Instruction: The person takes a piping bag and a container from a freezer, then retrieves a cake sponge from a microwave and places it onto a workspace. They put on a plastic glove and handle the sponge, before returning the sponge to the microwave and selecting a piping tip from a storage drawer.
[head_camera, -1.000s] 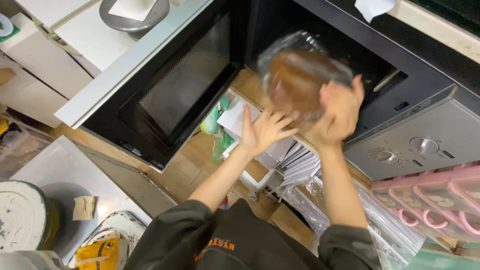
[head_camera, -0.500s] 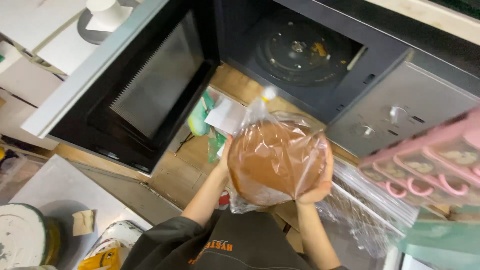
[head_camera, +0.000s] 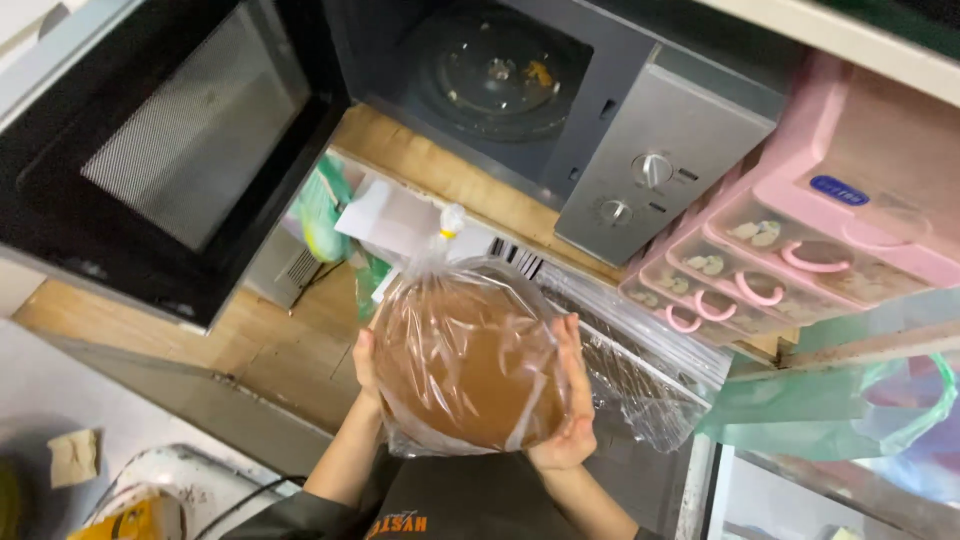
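So a second ago the clear bag of brown liquid (head_camera: 468, 362) was up at the mouth of the microwave (head_camera: 520, 90), right hand (head_camera: 568, 420) under it and left hand (head_camera: 366, 358) just reaching in. Now it's out and lower, held in front of the chest, one hand on each side. The glass turntable (head_camera: 495, 72) inside sits bare and in plain view.

Open microwave (head_camera: 560, 110) with glass turntable (head_camera: 497, 72), pink drawer unit (head_camera: 800, 240), green plastic bag (head_camera: 850, 410)

bag (head_camera: 468, 365) between hands (head_camera: 470, 400), below microwave (head_camera: 560, 110)
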